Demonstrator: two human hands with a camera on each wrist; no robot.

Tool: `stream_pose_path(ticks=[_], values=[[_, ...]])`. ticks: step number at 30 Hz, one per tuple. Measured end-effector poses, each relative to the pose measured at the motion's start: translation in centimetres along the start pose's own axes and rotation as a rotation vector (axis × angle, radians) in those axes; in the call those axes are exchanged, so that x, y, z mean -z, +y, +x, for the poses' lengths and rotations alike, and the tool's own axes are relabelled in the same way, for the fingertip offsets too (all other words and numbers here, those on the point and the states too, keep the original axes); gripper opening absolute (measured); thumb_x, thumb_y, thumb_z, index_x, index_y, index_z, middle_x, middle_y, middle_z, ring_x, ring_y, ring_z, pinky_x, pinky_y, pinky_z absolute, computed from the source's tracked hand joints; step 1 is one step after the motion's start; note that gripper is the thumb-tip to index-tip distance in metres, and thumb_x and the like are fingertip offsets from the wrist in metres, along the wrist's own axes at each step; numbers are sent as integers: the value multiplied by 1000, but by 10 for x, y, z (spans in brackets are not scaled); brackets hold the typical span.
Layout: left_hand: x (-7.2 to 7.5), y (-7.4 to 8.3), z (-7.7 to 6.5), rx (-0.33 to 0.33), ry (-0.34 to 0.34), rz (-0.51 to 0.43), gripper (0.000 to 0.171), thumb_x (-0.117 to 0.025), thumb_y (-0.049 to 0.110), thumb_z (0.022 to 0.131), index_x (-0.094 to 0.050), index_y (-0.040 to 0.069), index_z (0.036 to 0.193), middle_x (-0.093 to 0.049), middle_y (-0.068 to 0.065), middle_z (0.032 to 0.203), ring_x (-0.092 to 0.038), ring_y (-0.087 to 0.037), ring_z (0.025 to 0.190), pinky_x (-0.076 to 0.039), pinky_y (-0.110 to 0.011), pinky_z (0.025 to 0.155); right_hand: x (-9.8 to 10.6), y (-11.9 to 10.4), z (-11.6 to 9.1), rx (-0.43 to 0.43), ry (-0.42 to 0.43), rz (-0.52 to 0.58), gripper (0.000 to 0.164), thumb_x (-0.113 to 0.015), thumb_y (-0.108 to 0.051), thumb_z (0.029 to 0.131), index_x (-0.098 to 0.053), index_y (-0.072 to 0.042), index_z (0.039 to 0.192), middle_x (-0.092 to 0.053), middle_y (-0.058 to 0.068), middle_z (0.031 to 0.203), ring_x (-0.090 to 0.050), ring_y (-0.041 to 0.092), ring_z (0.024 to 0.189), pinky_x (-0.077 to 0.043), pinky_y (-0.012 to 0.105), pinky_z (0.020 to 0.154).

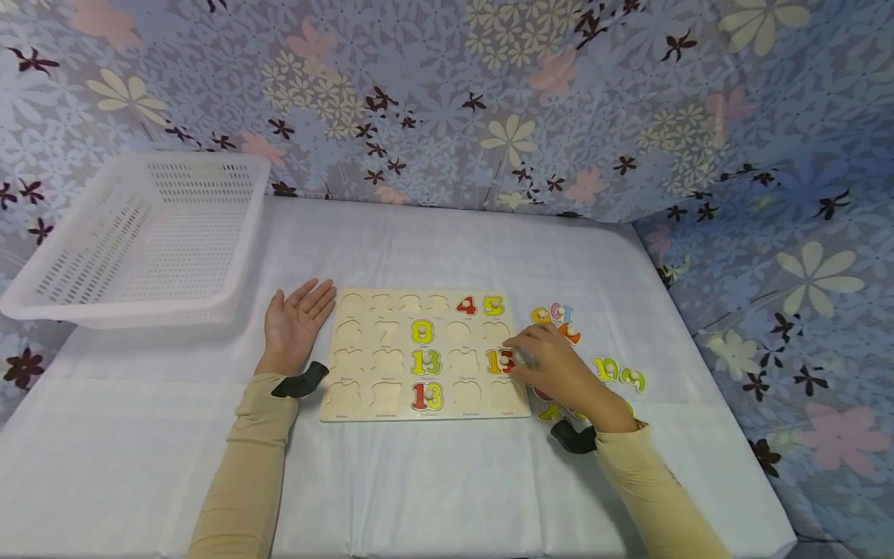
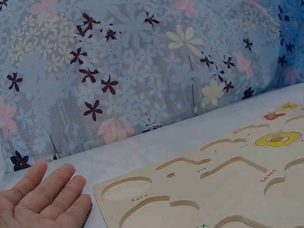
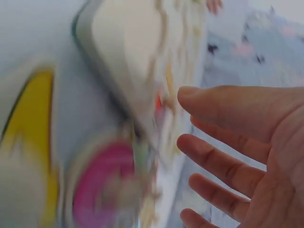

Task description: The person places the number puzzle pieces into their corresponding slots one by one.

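Your left hand [image 1: 296,324] lay wide, palm up with the fingers stretched out, just beside the left edge of the wooden number board [image 1: 403,341]. Your right hand [image 1: 552,365] was wide too, thumb and fingertips standing apart, reaching over the board's right edge close to the 15 piece [image 1: 493,362]; you could not tell whether it touched the piece. The board was in the middle of the desk [image 1: 419,489], between your hands. Counting from the far side, the red 4 [image 1: 466,305] and the green-yellow 5 [image 1: 493,306] sat at the right of its first row, the yellow 8 [image 1: 422,332] in the second, the green-and-yellow 13 [image 1: 427,362] and the 15 in the third, and a red-and-yellow piece [image 1: 427,397] in the nearest. To the right of the board lay loose number pieces [image 1: 606,369], partly hidden by your right hand. A white basket [image 1: 154,313] stood at the far left.
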State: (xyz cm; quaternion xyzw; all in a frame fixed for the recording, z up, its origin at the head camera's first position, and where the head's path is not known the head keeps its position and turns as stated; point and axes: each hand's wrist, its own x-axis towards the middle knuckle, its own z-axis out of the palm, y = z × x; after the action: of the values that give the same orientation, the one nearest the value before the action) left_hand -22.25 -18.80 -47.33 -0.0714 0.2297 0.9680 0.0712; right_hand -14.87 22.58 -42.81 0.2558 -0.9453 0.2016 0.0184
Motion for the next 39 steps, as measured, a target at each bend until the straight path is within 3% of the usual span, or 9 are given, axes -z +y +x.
stream_pose_path(ticks=[3,8,13,19,27,32,36,39], values=[[0,0,0,5,0,4,60,-13,42,106,-16,6,154,-27,-16,155,-25,-28,142,-25,-36,115,15,13,-18,-63,54,33,39,-76,-6,82,-67,-3,119,-61,15,115,-43,37,115,-39,58,94],[1,-1,1,3,5,29,60,-13,42,106,-18,5,153,-23,-16,157,-27,-28,141,-27,-35,114,41,41,-50,-212,121,-44,39,-74,0,81,-66,1,118,-58,25,117,-38,48,117,-32,69,92],[0,2,1,-4,-2,28,60,-13,42,106,-16,6,154,-20,-16,158,-25,-28,142,-26,-35,115,46,63,-70,-294,104,-107,38,-76,-2,79,-66,5,115,-57,30,118,-38,52,116,-32,72,89],[-2,2,0,1,-2,8,60,-13,42,106,-15,6,154,-21,-16,157,-24,-28,143,-24,-36,115,38,74,-72,-285,26,-87,38,-75,1,79,-67,4,116,-57,28,119,-39,52,116,-34,69,93],[-1,0,-1,-8,1,41,60,-13,41,106,-17,4,154,-36,-17,150,-26,-28,142,-27,-36,114,37,75,-72,-309,0,-86,39,-75,2,79,-65,7,116,-57,29,114,-38,52,115,-35,67,95],[0,0,1,-15,-2,41,61,-14,41,106,-17,4,154,-41,-18,147,-26,-29,142,-27,-37,114,37,75,-76,-345,66,-73,37,-74,-2,82,-64,9,116,-56,30,112,-37,52,114,-35,67,93],[1,0,2,-15,-1,53,61,-13,42,106,-16,4,154,-30,-17,153,-26,-29,142,-27,-36,115,36,65,-73,-324,159,-63,38,-75,-6,82,-64,8,116,-56,28,112,-36,50,115,-37,65,92],[0,0,1,-7,-6,50,61,-12,42,106,-16,4,154,-20,-17,157,-25,-28,143,-26,-35,115,35,49,-61,-277,175,-25,40,-77,-7,82,-63,6,117,-56,26,114,-35,47,118,-37,65,93]])
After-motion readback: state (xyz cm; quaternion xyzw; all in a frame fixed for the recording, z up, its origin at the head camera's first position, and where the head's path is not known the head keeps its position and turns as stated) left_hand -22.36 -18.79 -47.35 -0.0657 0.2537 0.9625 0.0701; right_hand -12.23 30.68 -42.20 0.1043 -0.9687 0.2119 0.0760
